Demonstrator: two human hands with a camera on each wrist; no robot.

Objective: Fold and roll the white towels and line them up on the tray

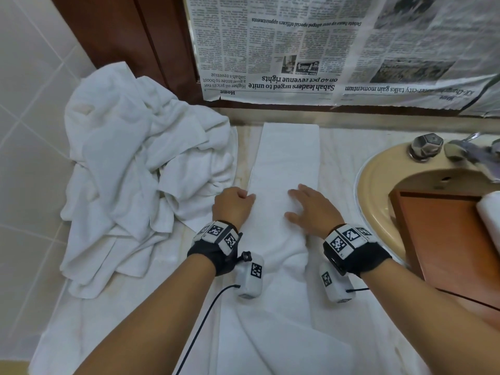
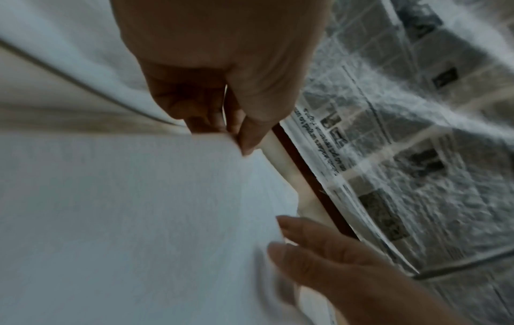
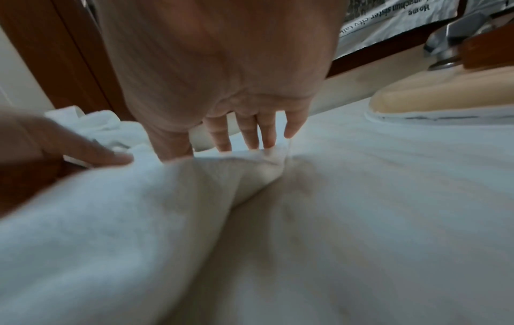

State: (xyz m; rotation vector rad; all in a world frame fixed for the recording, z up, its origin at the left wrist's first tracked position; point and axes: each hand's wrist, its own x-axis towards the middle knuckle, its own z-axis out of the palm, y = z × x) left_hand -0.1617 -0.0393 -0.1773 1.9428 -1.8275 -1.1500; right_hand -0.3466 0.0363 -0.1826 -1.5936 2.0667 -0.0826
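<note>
A white towel folded into a long narrow strip lies on the counter, running from the back wall toward me. My left hand sits at the strip's left edge with its fingers curled; in the left wrist view the left hand pinches the edge of the towel. My right hand lies flat on the strip's right half, and its straight fingers press down on the towel. The wooden tray sits across the sink at the right, with a rolled towel at its far right edge.
A heap of crumpled white towels fills the counter's left side against the tiled wall. A beige sink with a chrome tap stands at the right. Newspaper covers the wall behind. More white cloth covers the counter near me.
</note>
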